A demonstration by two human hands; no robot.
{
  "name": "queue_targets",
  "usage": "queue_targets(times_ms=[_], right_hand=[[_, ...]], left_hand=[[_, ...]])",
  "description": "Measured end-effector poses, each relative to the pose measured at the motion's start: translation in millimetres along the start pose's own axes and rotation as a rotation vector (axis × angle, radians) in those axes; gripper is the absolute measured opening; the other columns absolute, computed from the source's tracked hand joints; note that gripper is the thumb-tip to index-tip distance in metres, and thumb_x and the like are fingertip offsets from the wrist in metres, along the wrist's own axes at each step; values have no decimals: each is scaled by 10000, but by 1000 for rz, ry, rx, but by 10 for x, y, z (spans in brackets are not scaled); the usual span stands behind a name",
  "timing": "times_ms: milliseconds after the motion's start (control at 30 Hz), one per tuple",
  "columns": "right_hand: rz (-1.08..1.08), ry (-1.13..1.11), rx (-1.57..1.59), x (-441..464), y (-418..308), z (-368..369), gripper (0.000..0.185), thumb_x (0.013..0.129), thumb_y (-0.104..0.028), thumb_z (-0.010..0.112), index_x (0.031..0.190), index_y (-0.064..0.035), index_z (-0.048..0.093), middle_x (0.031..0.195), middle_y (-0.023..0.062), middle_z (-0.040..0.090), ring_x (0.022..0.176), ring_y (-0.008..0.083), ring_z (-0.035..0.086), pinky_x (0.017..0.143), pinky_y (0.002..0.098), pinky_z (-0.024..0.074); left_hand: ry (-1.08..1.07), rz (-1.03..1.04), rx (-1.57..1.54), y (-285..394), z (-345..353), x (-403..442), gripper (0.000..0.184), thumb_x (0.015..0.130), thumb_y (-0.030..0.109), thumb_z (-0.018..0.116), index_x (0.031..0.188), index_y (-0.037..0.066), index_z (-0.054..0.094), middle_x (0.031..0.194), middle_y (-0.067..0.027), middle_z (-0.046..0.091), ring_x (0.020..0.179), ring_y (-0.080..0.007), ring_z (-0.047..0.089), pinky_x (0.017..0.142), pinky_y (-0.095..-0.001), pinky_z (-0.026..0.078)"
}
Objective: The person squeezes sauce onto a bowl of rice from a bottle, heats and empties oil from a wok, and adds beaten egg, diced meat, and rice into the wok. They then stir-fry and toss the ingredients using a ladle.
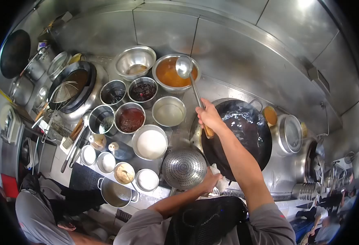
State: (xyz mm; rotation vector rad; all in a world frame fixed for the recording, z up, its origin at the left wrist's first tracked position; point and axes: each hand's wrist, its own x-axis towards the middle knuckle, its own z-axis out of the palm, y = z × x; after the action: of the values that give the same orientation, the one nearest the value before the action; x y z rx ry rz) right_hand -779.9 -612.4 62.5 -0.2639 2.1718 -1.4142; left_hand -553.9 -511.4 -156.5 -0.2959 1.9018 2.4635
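Note:
My right hand (pixel 209 116) is closed round the handle of a metal ladle (pixel 196 93) with a wooden end. The ladle's bowl is over the far side of a steel bowl of orange-brown liquid (pixel 169 75); whether it touches the liquid I cannot tell. My left hand (pixel 211 181) grips a white cloth (pixel 222 179) at the near edge of a dark wok (pixel 251 151). Clear, shiny liquid lies in the wok, partly hidden by my right forearm. Left of the wok, close to my left hand, rests a perforated metal strainer (pixel 184 168).
Several steel pots of sauces, such as a dark red sauce (pixel 130 119) and a white one (pixel 149 143), stand left. A second wok (pixel 71 87) holds a wire skimmer (pixel 65 92). A lidded pot (pixel 290 134) sits right. Another person (pixel 36 216) is at lower left.

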Motion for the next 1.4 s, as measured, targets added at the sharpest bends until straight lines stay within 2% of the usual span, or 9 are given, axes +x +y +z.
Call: queue_targets(times_ms=[33, 167, 333, 467, 533, 767, 1033, 1300, 1400], right_hand=[[4, 0, 5, 11, 16, 18, 682, 1024, -157, 589, 1610, -2, 276, 840, 87, 606, 606, 154, 596, 495, 338, 529], [47, -8, 27, 61, 69, 68, 697, 1017, -147, 599, 1613, -1, 268, 841, 93, 609, 598, 161, 595, 499, 348, 526], [74, -74, 332, 66, 55, 20, 725, 1007, -134, 624, 1621, -35, 252, 795, 65, 567, 563, 149, 554, 477, 341, 483], [95, -91, 613, -104, -74, -103, 684, 1009, -130, 636, 1589, -51, 282, 794, 57, 552, 555, 127, 520, 468, 319, 440], [73, -122, 677, -148, -127, -167, 716, 1013, -117, 629, 1607, -60, 234, 798, 64, 543, 544, 139, 514, 466, 331, 440], [24, -120, 660, -291, -189, -262, 716, 1022, -127, 623, 1615, -62, 225, 793, 59, 534, 540, 136, 511, 464, 329, 440], [0, -88, 622, -249, 54, -307, 644, 1031, -142, 609, 1590, -93, 292, 788, 47, 524, 538, 126, 512, 461, 317, 448], [-14, -134, 802, -1017, 641, -1002, 642, 1029, -135, 611, 1582, -102, 287, 798, 50, 544, 533, 121, 506, 452, 314, 438], [19, -144, 799, -1662, 975, -1520, 628, 1029, -140, 619, 1576, -105, 312, 771, 51, 553, 513, 119, 504, 436, 313, 431]], left_hand=[[108, -429, -362, 28, 75, -29, 524, 823, -35, 688, 1258, 48, 407, 1075, -122, 577, 929, -247, 628, 749, -438, 574], [69, -334, -392, -350, 110, -38, 558, 852, -6, 707, 1287, 26, 359, 1110, -148, 561, 949, -235, 635, 730, -432, 587], [-73, -465, -211, -104, 12, -40, 751, 831, 146, 787, 1351, -49, 282, 1170, -173, 514, 1058, -268, 625, 875, -430, 576], [-114, -443, -253, -87, -16, -72, 801, 826, 180, 814, 1365, -59, 271, 1209, -187, 508, 1095, -283, 625, 909, -435, 574], [-17, -386, -208, -116, 27, -85, 586, 839, 71, 787, 1250, -30, 382, 1102, -131, 564, 937, -219, 665, 738, -369, 589], [-70, -345, -218, -383, 60, -47, 442, 833, 24, 725, 1180, -13, 454, 1006, -77, 581, 892, -168, 645, 713, -355, 565], [46, -268, -61, -73, 120, -208, 594, 867, 105, 678, 1343, -33, 350, 1146, -122, 515, 1012, -173, 571, 804, -328, 543], [245, -199, -81, -329, 713, -383, 502, 886, 75, 642, 1313, 27, 383, 1099, -81, 531, 947, -155, 573, 760, -328, 542], [253, -120, -72, -262, 1081, -510, 499, 941, 129, 646, 1316, -26, 355, 1167, -157, 580, 1052, -227, 596, 911, -366, 515]])
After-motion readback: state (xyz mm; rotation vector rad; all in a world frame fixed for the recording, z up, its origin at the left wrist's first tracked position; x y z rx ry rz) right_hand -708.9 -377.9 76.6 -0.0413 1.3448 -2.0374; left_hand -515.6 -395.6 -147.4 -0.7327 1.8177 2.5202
